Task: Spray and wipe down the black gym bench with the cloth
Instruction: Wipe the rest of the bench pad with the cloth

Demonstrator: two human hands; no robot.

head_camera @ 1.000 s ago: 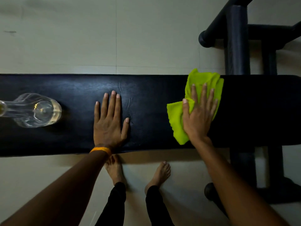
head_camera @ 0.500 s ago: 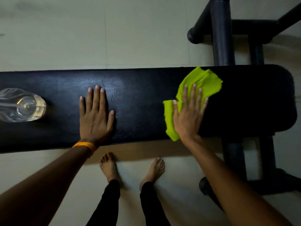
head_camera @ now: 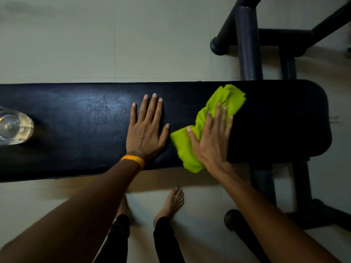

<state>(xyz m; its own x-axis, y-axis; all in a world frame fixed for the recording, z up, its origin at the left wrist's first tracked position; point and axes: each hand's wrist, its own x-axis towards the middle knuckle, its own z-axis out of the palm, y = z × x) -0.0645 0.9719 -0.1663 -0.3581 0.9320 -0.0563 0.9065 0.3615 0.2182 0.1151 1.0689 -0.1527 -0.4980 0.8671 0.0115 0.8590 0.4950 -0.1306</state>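
Left hand point(head_camera: 145, 135) nearer cloth point(head_camera: 228, 95); bottle point(head_camera: 13, 128) far left.

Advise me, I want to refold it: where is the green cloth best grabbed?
Probably the near end of the cloth, which pokes past the front edge of the bench, free of the right hand; pinch it from the near side.

A gym corner, likely indoors at home — a long padded black bench point(head_camera: 76, 130) on a dark tubular steel frame point(head_camera: 248, 44), standing on a pale tiled floor point(head_camera: 95, 44) where the person stands barefoot.
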